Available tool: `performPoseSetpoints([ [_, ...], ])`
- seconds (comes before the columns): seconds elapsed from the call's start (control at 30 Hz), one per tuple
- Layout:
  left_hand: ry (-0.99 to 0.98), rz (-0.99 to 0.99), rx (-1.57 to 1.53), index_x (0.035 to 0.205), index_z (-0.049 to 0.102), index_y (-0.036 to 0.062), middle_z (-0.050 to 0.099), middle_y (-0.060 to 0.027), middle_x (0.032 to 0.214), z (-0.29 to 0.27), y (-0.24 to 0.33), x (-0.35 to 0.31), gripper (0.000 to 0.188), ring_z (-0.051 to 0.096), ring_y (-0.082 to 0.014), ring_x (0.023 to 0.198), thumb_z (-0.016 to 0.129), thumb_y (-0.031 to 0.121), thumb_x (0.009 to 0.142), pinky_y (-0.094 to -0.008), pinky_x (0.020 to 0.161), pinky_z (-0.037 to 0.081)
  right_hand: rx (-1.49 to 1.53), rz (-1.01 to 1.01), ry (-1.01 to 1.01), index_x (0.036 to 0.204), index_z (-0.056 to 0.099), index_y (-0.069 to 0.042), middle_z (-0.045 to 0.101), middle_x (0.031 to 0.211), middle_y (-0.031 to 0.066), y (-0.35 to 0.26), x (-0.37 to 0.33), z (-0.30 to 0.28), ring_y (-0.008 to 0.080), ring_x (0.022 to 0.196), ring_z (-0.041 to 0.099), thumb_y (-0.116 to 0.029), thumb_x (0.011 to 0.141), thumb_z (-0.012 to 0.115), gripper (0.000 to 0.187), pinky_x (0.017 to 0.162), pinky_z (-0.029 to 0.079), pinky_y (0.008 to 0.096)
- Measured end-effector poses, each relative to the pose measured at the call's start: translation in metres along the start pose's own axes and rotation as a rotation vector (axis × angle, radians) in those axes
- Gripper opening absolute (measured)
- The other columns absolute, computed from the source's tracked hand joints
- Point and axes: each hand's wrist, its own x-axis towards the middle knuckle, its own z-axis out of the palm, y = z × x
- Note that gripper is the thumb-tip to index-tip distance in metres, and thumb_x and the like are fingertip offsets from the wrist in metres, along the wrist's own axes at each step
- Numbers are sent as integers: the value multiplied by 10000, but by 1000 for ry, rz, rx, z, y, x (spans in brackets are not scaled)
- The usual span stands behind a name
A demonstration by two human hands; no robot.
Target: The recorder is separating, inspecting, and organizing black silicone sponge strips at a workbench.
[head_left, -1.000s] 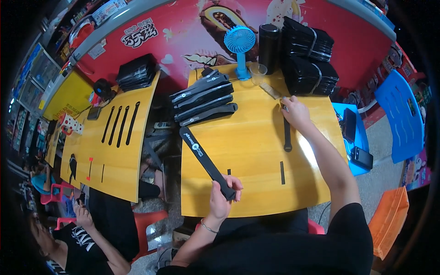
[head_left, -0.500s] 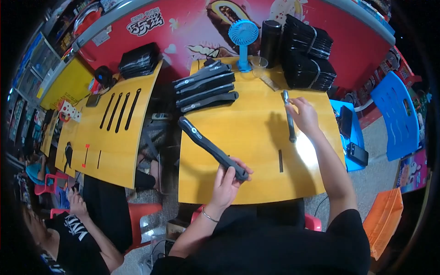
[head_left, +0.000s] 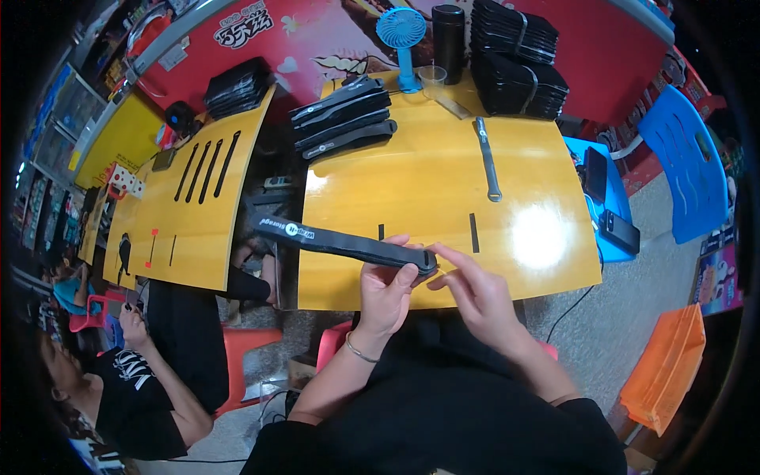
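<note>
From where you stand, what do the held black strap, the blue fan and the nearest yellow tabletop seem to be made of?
Black strap: probably matt fabric or webbing, judging by its dull, soft-looking surface. Blue fan: likely smooth moulded plastic, from its even colour and fine ribbing. Yellow tabletop: glossy wood or wood-look laminate, from its faint grain and bright glare.

Wears a black shirt (head_left: 443,412) with short, loose sleeves (head_left: 590,431). Leaves both forearms (head_left: 328,388) bare beyond the shirt. Carries a slim silvery bangle (head_left: 362,350) on the left wrist (head_left: 367,340), ahead of the shirt's left sleeve.
</note>
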Motion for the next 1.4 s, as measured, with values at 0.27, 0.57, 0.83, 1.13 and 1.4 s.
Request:
performPoseSetpoints([
  [0.27, 30, 97, 85, 1170, 526, 21, 621, -96, 1050, 2, -5, -5, 402, 601, -265, 1021, 666, -8, 794, -402, 939, 473, 5, -50, 76, 1243, 488, -69, 669, 867, 137, 1, -6, 10, 245, 772, 672, -32, 867, 555, 384, 643, 505, 302],
  [0.57, 19, 155, 145, 1142, 547, 22, 624, -69, 1016, 0, -2, -7, 405, 597, -294, 1024, 690, -20, 766, -410, 939, 460, -71, -63, 104, 1111, 526, -60, 660, 798, 147, -1, -3, 15, 292, 708, 659, -23, 846, 571, 271, 588, 503, 336],
  [0.83, -12, 254, 324, 1105, 551, 24, 538, -53, 979, -4, -1, -9, 379, 592, -283, 1023, 702, -12, 759, -371, 902, 482, -202, -102, 111, 1103, 536, -73, 653, 768, 148, -1, -4, 20, 295, 667, 652, -33, 846, 577, 263, 562, 494, 347],
  [1.13, 2, 299, 454, 1087, 532, -2, 507, -75, 1042, -1, 3, -10, 373, 579, -264, 1051, 679, -80, 754, -340, 898, 486, -66, -148, 187, 1087, 568, -69, 642, 814, 166, 4, 0, 30, 303, 672, 642, -32, 837, 590, 253, 563, 488, 333],
  [1.4, 89, 268, 426, 1147, 520, -22, 586, -97, 1034, 7, 6, -9, 421, 576, -234, 1058, 637, -132, 759, -317, 912, 489, -112, -137, 193, 1011, 623, -23, 646, 824, 153, 4, 6, 33, 230, 671, 646, 60, 812, 585, 219, 561, 466, 256],
])
